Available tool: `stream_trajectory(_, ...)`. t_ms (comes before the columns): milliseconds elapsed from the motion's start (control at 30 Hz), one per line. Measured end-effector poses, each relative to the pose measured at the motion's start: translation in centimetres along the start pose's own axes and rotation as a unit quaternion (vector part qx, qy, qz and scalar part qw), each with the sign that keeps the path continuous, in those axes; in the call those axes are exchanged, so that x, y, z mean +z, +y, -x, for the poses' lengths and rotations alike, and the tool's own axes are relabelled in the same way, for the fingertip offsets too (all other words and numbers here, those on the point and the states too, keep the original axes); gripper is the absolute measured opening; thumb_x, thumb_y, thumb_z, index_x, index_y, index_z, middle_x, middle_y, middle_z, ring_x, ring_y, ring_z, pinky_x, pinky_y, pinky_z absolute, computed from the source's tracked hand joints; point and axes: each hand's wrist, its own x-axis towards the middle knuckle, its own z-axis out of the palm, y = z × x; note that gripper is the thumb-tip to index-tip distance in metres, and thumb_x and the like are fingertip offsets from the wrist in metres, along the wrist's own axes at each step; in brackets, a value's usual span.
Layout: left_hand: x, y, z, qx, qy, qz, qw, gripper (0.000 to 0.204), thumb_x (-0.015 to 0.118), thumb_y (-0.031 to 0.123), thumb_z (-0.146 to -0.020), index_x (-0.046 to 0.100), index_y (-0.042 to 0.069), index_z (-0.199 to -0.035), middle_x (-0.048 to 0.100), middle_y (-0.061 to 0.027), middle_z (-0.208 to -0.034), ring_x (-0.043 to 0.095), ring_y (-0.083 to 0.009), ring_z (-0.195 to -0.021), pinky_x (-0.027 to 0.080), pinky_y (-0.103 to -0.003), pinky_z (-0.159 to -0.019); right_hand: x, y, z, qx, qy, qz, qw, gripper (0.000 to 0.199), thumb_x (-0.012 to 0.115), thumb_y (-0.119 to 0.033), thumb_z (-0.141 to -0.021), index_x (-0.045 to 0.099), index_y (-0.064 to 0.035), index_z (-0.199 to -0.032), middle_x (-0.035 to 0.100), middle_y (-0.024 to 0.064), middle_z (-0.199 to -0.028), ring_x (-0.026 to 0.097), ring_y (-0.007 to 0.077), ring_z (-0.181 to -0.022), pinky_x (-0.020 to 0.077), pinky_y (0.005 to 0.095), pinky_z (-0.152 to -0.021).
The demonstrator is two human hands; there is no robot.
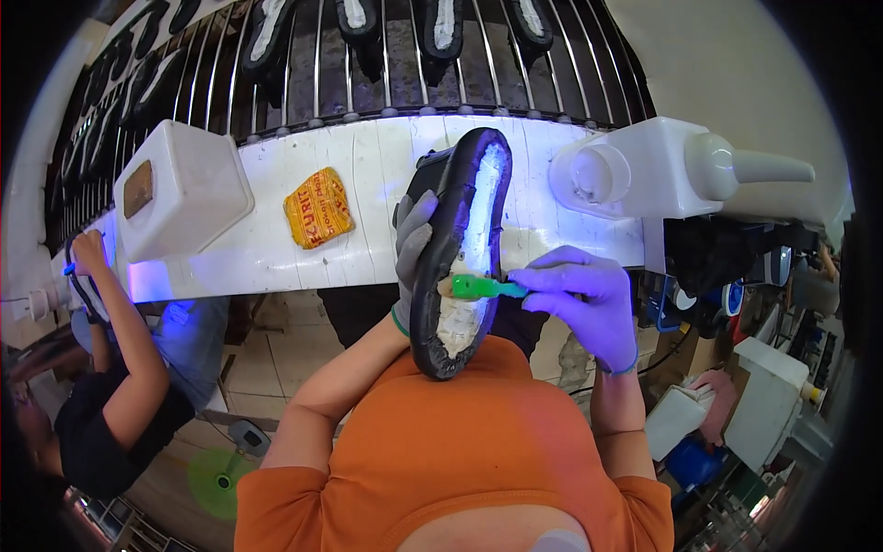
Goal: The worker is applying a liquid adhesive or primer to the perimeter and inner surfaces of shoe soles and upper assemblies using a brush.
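My left hand (413, 241), in a grey glove with a green cuff, is closed around the side of a black shoe upper (430, 267). The shoe is held sole side up and tilted, its lower end close to my orange shirt. White material covers most of its underside, with a cream, uneven patch toward the lower end. In my right hand (581, 299), gloved and tinted purple by the light, the fingers pinch a green-handled brush (486, 287). Its head lies against the cream patch; the bristles are mostly hidden.
A white worktable (276, 267) carries a white plastic box (189, 198), a crumpled yellow packet (318, 208), and a white bottle-like container (655, 166) with a round cup. Beyond it, several black shoes lie on a metal roller conveyor (395, 78). A co-worker (129, 405) handles another shoe at left.
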Motion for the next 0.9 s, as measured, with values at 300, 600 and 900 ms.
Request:
stream_trajectory(300,1.1,-1.3,3.6,-0.070,0.012,0.059,0.996,0.085,0.080,0.033,-0.075,0.025,0.011,-0.137,0.039,-0.0169,-0.138,0.049,-0.0348,-0.122,0.043,-0.043,-0.104,1.0,0.8,-0.5,0.028,0.089,0.032,0.995,0.029,0.073,0.003,-0.072,0.073,-0.0018,-0.101,0.068,0.0088,-0.088,0.060,0.0118,-0.073,0.0444,0.0232,-0.063)
stream_trajectory(600,0.5,-0.7,2.0,-0.020,0.008,0.037,0.999,0.088,0.078,0.034,-0.076,0.022,0.004,-0.137,0.041,-0.0213,-0.128,0.049,-0.0348,-0.120,0.034,-0.051,-0.109,0.0,3.6,-2.9,0.061,0.134,0.080,0.986,0.024,0.071,-0.007,-0.080,0.072,-0.0042,-0.104,0.064,0.0037,-0.080,0.053,0.0091,-0.068,0.0414,0.0232,-0.062)
stream_trajectory(900,-0.1,-1.0,1.2,0.032,-0.024,0.002,0.999,0.083,0.076,0.032,-0.078,0.024,0.001,-0.135,0.042,-0.0218,-0.126,0.051,-0.0349,-0.118,0.034,-0.055,-0.107,-2.3,5.2,-6.9,0.027,0.217,0.158,0.963,0.022,0.071,-0.011,-0.082,0.073,-0.0022,-0.102,0.060,0.0007,-0.073,0.046,0.0066,-0.065,0.0353,0.0233,-0.058)
